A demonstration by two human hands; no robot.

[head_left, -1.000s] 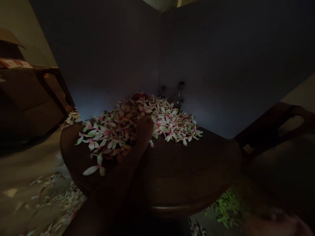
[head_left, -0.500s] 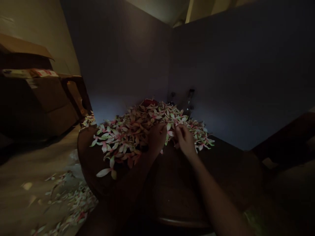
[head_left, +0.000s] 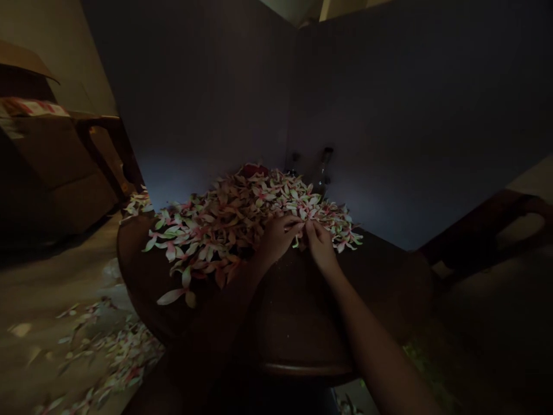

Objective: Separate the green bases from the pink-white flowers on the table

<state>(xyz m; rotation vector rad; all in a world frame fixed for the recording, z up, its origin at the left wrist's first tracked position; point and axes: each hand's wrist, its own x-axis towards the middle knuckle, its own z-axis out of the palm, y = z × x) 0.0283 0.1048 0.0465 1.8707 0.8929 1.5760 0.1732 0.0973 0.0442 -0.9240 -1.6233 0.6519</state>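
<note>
A broad heap of pink and pale-green flowers or leafy petals (head_left: 233, 213) covers the back of a dark round wooden table (head_left: 298, 323). At the heap's front edge my left hand (head_left: 279, 233) is closed, thumb and fingers pinched together. My right hand (head_left: 318, 237) is right beside it, also in a pinch, and the fingertips of both nearly meet. Whatever small piece is between them is too dark and small to make out. One pale flower (head_left: 179, 294) lies apart at the heap's lower left.
Behind the heap stand a clear bottle (head_left: 323, 173) and a red object (head_left: 254, 170), against grey panels (head_left: 367, 115) meeting in a corner. Scattered petals (head_left: 129, 351) cover the floor at left. Cardboard boxes (head_left: 64, 155) are at far left, and a wooden chair (head_left: 518, 225) at right.
My view has turned, so everything sits a little further left and higher. My hands have come closer together, and the pale petals seen between them are no longer visible there.
</note>
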